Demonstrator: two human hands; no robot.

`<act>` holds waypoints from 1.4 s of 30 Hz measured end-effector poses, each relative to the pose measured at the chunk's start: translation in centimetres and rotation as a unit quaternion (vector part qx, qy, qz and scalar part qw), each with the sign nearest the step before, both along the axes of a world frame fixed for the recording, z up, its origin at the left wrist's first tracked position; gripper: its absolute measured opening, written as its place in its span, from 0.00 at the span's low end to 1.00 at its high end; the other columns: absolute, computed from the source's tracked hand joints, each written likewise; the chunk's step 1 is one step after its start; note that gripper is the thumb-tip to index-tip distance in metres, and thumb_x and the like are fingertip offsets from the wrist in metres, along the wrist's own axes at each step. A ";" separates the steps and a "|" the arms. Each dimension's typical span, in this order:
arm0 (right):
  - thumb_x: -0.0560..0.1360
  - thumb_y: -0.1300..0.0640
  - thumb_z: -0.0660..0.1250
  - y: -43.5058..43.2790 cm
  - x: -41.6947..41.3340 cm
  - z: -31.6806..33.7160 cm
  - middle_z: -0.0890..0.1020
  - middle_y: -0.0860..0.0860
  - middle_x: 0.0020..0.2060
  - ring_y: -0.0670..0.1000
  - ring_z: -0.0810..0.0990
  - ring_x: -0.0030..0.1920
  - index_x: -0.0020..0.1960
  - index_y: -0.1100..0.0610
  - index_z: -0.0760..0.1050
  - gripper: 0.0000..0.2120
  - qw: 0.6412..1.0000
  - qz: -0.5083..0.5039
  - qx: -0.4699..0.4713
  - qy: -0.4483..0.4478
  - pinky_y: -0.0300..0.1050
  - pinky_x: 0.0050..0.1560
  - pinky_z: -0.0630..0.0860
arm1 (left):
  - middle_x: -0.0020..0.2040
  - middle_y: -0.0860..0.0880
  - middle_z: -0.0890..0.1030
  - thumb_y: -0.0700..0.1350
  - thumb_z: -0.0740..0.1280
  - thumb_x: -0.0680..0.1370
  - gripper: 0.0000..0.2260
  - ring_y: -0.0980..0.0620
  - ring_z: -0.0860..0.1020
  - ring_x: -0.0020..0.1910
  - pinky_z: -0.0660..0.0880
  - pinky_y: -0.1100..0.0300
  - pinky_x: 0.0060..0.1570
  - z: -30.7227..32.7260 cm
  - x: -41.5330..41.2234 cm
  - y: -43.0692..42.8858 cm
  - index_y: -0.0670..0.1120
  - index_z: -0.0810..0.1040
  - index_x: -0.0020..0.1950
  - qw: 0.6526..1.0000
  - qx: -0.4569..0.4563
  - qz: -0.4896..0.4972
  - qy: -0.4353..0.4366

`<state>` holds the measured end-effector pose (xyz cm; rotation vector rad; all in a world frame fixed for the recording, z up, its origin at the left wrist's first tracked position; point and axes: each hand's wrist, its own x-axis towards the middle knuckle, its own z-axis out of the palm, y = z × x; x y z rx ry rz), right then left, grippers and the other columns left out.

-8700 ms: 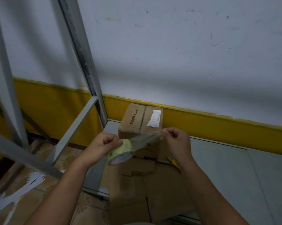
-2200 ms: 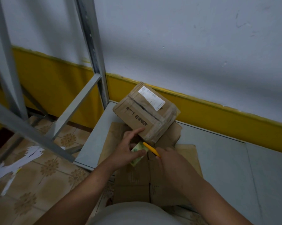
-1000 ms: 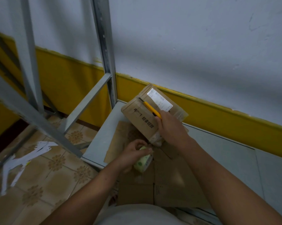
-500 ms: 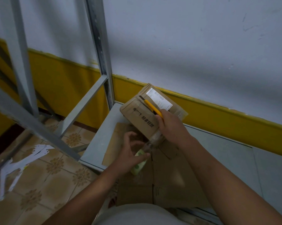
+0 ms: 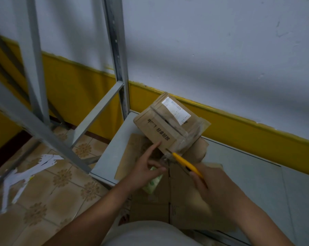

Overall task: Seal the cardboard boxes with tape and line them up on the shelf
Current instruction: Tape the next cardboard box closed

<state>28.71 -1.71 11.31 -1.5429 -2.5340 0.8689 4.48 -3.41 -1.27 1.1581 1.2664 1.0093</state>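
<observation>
Head view: the small brown cardboard box w/ white label (image 5: 169, 125) sits skewed on flattened brown cardboard sheets (image 5: 185, 201) on the grey metal shelf (image 5: 256, 174), near the upright steel post (image 5: 118, 68). The left hand (image 5: 146, 167) pinches the green-printed roll of clear tape (image 5: 152, 181), index straight, tip touching the box's near face. The right hand (image 5: 214, 181) has its fingers curled round a yellow utility knife (image 5: 187, 165). The knife's long axis runs up-left from the R hand to the box's near bottom corner. A short tape strand (image 5: 164, 157) (faint) seems to lead from there to the roll, so the cut prob. lies at the blade tip, between box and L fingers.
</observation>
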 end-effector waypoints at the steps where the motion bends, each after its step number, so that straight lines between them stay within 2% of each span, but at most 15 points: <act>1: 0.85 0.43 0.56 -0.6 0.0 -0.6 0.78 0.44 0.36 0.46 0.77 0.36 0.47 0.43 0.71 0.10 0.999 0.006 -0.018 -0.037 0.45 0.38 0.73 | 0.55 0.50 0.87 0.45 0.78 0.78 0.42 0.50 0.86 0.54 0.78 0.41 0.66 -0.1 0.0 0.0 0.65 0.58 0.83 1.000 0.004 0.002 0.000; 5: 0.86 0.44 0.53 -1.2 -1.5 -2.1 0.80 0.46 0.44 0.48 0.79 0.42 0.55 0.48 0.73 0.13 0.996 0.018 -0.001 -0.090 0.50 0.43 0.77 | 0.51 0.48 0.87 0.45 0.78 0.78 0.42 0.47 0.86 0.52 0.80 0.46 0.61 -0.7 0.2 0.1 0.66 0.58 0.83 1.000 0.022 0.001 0.006; 9: 0.87 0.45 0.52 -0.9 -3.0 -2.5 0.81 0.51 0.49 0.52 0.79 0.44 0.58 0.52 0.73 0.15 0.987 0.041 -0.012 -0.158 0.49 0.44 0.76 | 0.47 0.45 0.87 0.45 0.77 0.78 0.41 0.47 0.86 0.51 0.80 0.46 0.61 -0.8 0.2 0.2 0.66 0.58 0.83 1.000 0.024 0.000 0.006; 14: 0.87 0.48 0.52 -0.7 -4.3 -3.1 0.82 0.53 0.53 0.52 0.73 0.41 0.61 0.55 0.73 0.15 0.975 0.040 0.001 -0.220 0.47 0.42 0.71 | 0.47 0.45 0.86 0.44 0.77 0.79 0.41 0.47 0.86 0.51 0.80 0.42 0.61 -0.7 0.3 0.3 0.68 0.57 0.82 0.999 0.026 -0.002 0.018; 17: 0.88 0.48 0.52 -0.5 -5.1 -2.9 0.81 0.54 0.54 0.48 0.67 0.33 0.62 0.55 0.73 0.15 0.972 0.034 -0.016 -0.230 0.45 0.33 0.65 | 0.53 0.44 0.86 0.45 0.77 0.78 0.42 0.46 0.86 0.52 0.80 0.39 0.61 -0.7 0.3 0.2 0.69 0.57 0.82 0.999 0.026 -0.008 0.022; 22: 0.88 0.51 0.53 -0.3 -5.5 -2.7 0.77 0.51 0.44 0.46 0.63 0.31 0.63 0.57 0.73 0.14 0.971 0.029 -0.014 -0.235 0.43 0.30 0.61 | 0.49 0.48 0.87 0.42 0.76 0.79 0.42 0.50 0.86 0.53 0.78 0.45 0.64 -0.7 0.3 0.2 0.65 0.57 0.83 0.999 0.025 -0.007 0.030; 27: 0.86 0.58 0.57 -0.1 -6.3 -2.6 0.64 0.48 0.35 0.47 0.61 0.31 0.64 0.59 0.74 0.10 0.962 0.048 -0.014 -0.267 0.41 0.29 0.58 | 0.46 0.48 0.86 0.40 0.75 0.79 0.41 0.50 0.85 0.50 0.78 0.61 0.53 -0.7 0.4 0.0 0.64 0.57 0.84 0.998 0.037 -0.001 0.040; 29: 0.86 0.58 0.59 0.3 -6.4 -2.8 0.73 0.50 0.40 0.46 0.62 0.31 0.63 0.59 0.75 0.10 0.965 0.049 -0.015 -0.256 0.40 0.29 0.59 | 0.47 0.47 0.86 0.39 0.76 0.79 0.41 0.49 0.85 0.51 0.79 0.58 0.58 -0.9 0.3 -0.1 0.64 0.58 0.83 0.999 0.038 0.004 0.031; 30: 0.85 0.58 0.59 0.4 -6.4 -2.9 0.78 0.52 0.46 0.47 0.64 0.31 0.63 0.59 0.75 0.10 0.967 0.050 -0.021 -0.251 0.40 0.29 0.59 | 0.48 0.46 0.86 0.39 0.76 0.79 0.41 0.49 0.85 0.52 0.79 0.55 0.61 -1.0 0.2 -0.1 0.64 0.58 0.83 0.999 0.037 0.005 0.030; 32: 0.86 0.56 0.58 0.6 -6.0 -2.9 0.81 0.55 0.56 0.47 0.65 0.32 0.63 0.57 0.75 0.10 0.968 0.058 -0.024 -0.242 0.39 0.29 0.58 | 0.49 0.46 0.86 0.39 0.76 0.79 0.41 0.50 0.85 0.53 0.77 0.49 0.66 -1.2 -0.1 0.0 0.65 0.59 0.83 0.999 0.033 0.005 0.035; 35: 0.88 0.53 0.54 0.4 -4.0 -3.9 0.80 0.53 0.52 0.43 0.60 0.31 0.58 0.54 0.74 0.10 0.972 0.051 -0.021 -0.227 0.38 0.29 0.55 | 0.50 0.48 0.87 0.42 0.77 0.79 0.41 0.50 0.86 0.52 0.79 0.47 0.65 -1.1 -0.6 -0.1 0.65 0.59 0.83 0.999 0.031 0.003 0.042; 37: 0.87 0.52 0.54 -0.2 -1.6 -5.7 0.77 0.49 0.45 0.41 0.62 0.32 0.51 0.53 0.73 0.12 0.974 0.030 -0.033 -0.224 0.38 0.28 0.57 | 0.49 0.50 0.86 0.43 0.77 0.79 0.41 0.49 0.85 0.50 0.80 0.55 0.60 -1.0 -0.8 -0.3 0.66 0.59 0.83 0.998 0.034 0.000 0.047; 39: 0.87 0.52 0.55 -0.9 0.7 -7.5 0.74 0.46 0.41 0.42 0.70 0.35 0.46 0.49 0.69 0.11 0.977 -0.009 -0.047 -0.209 0.37 0.29 0.60 | 0.49 0.50 0.86 0.43 0.77 0.79 0.42 0.50 0.85 0.48 0.79 0.58 0.56 -1.0 -1.0 -0.3 0.67 0.57 0.83 0.998 0.034 0.001 0.046; 41: 0.86 0.49 0.56 -1.2 2.5 -8.9 0.78 0.46 0.45 0.45 0.77 0.41 0.52 0.48 0.72 0.08 0.981 -0.046 -0.050 -0.184 0.36 0.34 0.68 | 0.50 0.48 0.86 0.43 0.78 0.78 0.43 0.49 0.85 0.48 0.80 0.56 0.57 -1.0 -1.0 -0.3 0.67 0.56 0.83 0.999 0.033 0.004 0.043; 42: 0.85 0.47 0.57 -1.2 3.1 -9.6 0.79 0.46 0.46 0.46 0.78 0.43 0.55 0.47 0.73 0.08 0.982 -0.061 -0.045 -0.173 0.40 0.38 0.73 | 0.50 0.48 0.86 0.43 0.78 0.78 0.44 0.49 0.85 0.49 0.80 0.54 0.59 -1.0 -1.0 -0.2 0.67 0.56 0.83 0.999 0.034 0.003 0.042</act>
